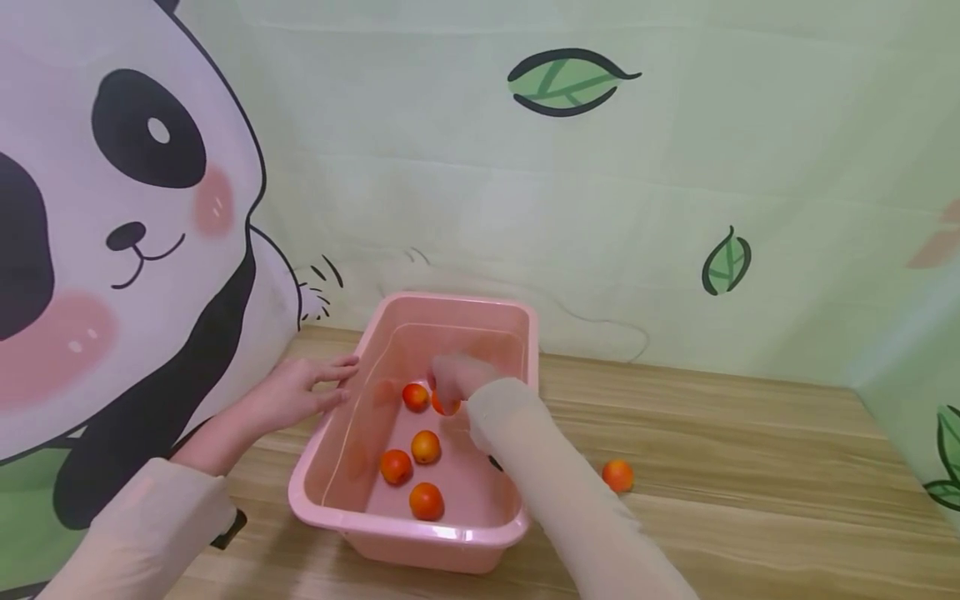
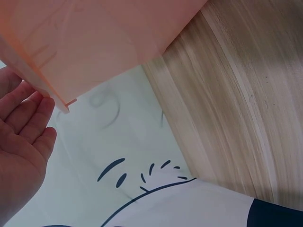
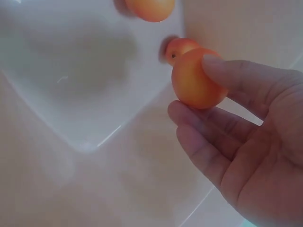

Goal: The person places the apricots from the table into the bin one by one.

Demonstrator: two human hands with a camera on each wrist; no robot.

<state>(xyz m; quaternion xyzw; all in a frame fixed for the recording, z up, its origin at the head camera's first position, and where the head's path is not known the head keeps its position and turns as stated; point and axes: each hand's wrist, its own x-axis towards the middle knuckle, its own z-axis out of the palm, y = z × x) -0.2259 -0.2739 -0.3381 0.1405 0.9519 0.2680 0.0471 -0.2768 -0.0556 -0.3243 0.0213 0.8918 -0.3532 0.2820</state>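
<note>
A pink plastic basin (image 1: 408, 527) stands on the wooden table with several small round orange-red fruits inside, one of them a fruit (image 1: 426, 502) near the front wall. My right hand (image 1: 459, 377) reaches into the basin's far half and pinches another such fruit (image 3: 196, 78) between thumb and fingers. Just behind it in the right wrist view, a second fruit (image 3: 179, 47) is partly hidden. At the basin's left rim, my left hand (image 1: 303, 392) has its fingers extended, fingertips right at the edge. From below, the left wrist view shows those fingers (image 2: 28, 113) against the rim's underside.
One loose orange-red fruit (image 1: 618, 475) lies on the wooden table (image 1: 750, 483) right of the basin, beside my right sleeve. Behind the table hangs a pale green cloth (image 1: 420, 167) printed with leaves and a large panda at left.
</note>
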